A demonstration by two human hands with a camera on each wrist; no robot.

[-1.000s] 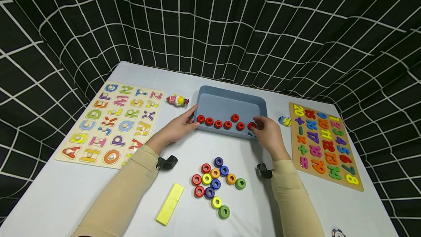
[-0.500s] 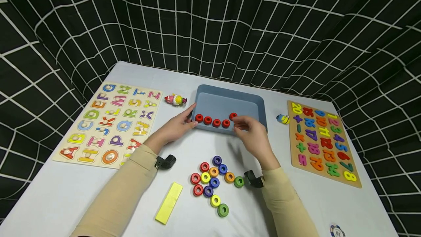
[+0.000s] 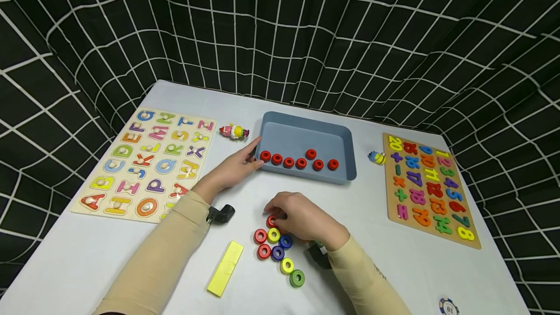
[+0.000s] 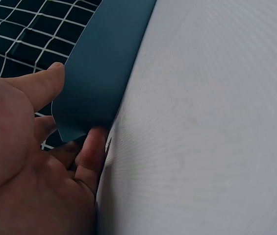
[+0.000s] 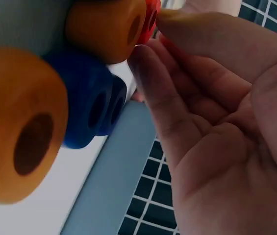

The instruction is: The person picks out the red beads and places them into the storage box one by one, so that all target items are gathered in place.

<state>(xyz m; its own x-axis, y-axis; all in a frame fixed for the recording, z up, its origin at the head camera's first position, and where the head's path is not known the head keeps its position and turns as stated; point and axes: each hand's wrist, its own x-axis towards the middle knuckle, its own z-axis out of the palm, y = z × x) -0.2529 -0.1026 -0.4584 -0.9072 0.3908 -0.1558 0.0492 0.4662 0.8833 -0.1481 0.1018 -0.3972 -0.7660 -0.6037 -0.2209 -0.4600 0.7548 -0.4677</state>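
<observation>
My left hand holds the near left corner of the blue-grey tray; in the left wrist view the thumb lies at the rim of the tray and the other fingers are partly hidden round the corner. Several red rings lie inside along the tray's near side. My right hand is over the loose rings, with thumb and fingertips about a red ring. In the right wrist view the thumb touches that red ring, beside an orange ring and blue rings.
Nearer rings include a yellow ring and a green ring. A yellow block lies left of them. A letter board is at left, a number board at right. Two small figures flank the tray; a chip lies front right.
My right hand has left the red rings in the tray and come toward me to the loose rings, at a red one. The left hand stays at the tray's corner.
</observation>
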